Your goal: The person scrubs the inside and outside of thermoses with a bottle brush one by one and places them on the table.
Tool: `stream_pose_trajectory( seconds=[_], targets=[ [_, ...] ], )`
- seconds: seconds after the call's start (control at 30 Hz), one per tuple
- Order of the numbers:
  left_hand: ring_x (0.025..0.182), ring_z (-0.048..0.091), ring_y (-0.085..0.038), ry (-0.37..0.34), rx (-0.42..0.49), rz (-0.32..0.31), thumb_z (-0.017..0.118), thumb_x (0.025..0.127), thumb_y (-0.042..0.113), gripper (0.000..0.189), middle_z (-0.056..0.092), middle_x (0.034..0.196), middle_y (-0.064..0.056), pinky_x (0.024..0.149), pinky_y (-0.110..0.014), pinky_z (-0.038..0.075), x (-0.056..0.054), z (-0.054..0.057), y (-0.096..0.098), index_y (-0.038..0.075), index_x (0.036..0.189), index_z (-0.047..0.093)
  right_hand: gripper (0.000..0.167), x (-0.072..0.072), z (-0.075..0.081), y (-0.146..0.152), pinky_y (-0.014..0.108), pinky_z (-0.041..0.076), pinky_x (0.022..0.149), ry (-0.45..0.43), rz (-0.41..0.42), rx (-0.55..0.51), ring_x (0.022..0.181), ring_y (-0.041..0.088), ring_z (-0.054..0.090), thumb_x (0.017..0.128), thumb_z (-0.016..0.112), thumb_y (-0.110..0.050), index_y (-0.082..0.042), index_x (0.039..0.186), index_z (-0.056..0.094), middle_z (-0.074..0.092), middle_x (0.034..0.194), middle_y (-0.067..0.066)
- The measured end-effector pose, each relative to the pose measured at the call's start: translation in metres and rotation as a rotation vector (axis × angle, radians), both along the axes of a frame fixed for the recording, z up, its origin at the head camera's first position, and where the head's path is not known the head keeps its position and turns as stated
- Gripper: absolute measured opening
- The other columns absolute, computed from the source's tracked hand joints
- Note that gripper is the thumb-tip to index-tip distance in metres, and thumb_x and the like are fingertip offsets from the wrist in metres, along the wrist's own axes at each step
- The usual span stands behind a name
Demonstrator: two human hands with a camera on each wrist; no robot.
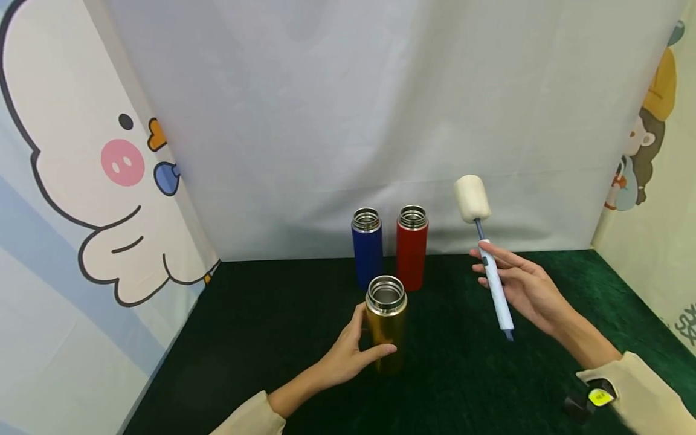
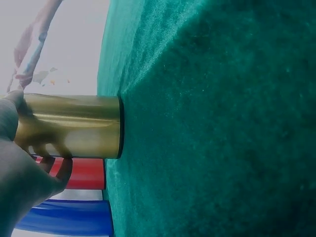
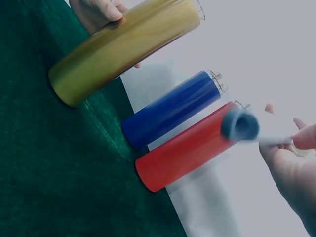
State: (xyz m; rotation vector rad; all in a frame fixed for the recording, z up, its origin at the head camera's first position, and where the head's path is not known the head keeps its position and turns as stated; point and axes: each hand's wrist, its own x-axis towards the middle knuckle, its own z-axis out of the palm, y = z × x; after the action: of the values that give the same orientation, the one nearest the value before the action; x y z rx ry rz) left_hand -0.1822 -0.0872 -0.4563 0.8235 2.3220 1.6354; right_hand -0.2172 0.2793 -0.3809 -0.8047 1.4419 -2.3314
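My left hand (image 1: 344, 357) holds an upright gold bottle (image 1: 390, 332), its thumb across the near side and fingers round the left. The bottle's steel mouth is uncapped. In the left wrist view, this gold bottle (image 2: 94, 118) has its base at the green cloth. Off to the right, my right hand (image 1: 535, 296) pinches the pale blue handle of a sponge bottle brush (image 1: 497, 296) between thumb and fingers. Its white sponge head points up and stands higher than the bottles. Only the brush's dark handle end (image 3: 244, 126) shows clearly in the right wrist view.
Behind the gold bottle stand an uncapped blue bottle (image 1: 368, 257) and an uncapped red bottle (image 1: 411, 257), side by side. Dark green cloth (image 1: 261, 326) covers the table. A pale curtain (image 1: 304, 121) hangs along the back, with cartoon-printed panels (image 1: 65, 181) at the sides.
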Motion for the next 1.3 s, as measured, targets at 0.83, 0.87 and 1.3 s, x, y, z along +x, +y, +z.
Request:
stream_pose_trajectory(
  seconds=[0.83,0.87,1.3],
  targets=[
    [0.132,0.054,-0.027,0.017,0.058,0.055,0.073,0.095,0.027,0.072,0.053,0.145,-0.008,0.111,-0.055,0.045,-0.007,0.000,0.001,0.021,0.153,0.031,0.044,0.002,-0.005,0.006,0.020,0.055,0.089,0.095,-0.353,0.030,0.109,0.008,0.064,0.111,0.033,-0.030,-0.020,0.152,0.043,0.066,0.119,-0.003],
    [0.132,0.054,-0.027,0.018,0.060,0.064,0.074,0.095,0.027,0.072,0.053,0.145,-0.008,0.111,-0.055,0.045,-0.008,0.000,0.001,0.021,0.153,0.031,0.044,0.003,-0.005,0.007,0.020,0.055,0.089,0.077,-0.355,0.003,0.108,0.008,0.063,0.110,0.033,-0.031,-0.020,0.152,0.044,0.065,0.118,-0.003],
    [0.136,0.052,-0.029,0.029,0.067,0.076,0.074,0.095,0.027,0.074,0.051,0.149,-0.008,0.112,-0.057,0.045,-0.016,0.000,0.004,0.022,0.153,0.030,0.029,-0.002,0.011,0.006,0.029,0.056,0.101,-0.102,-0.301,-0.290,0.117,0.016,0.067,0.108,0.042,-0.014,-0.006,0.129,0.061,0.065,0.124,0.005]
  ],
)
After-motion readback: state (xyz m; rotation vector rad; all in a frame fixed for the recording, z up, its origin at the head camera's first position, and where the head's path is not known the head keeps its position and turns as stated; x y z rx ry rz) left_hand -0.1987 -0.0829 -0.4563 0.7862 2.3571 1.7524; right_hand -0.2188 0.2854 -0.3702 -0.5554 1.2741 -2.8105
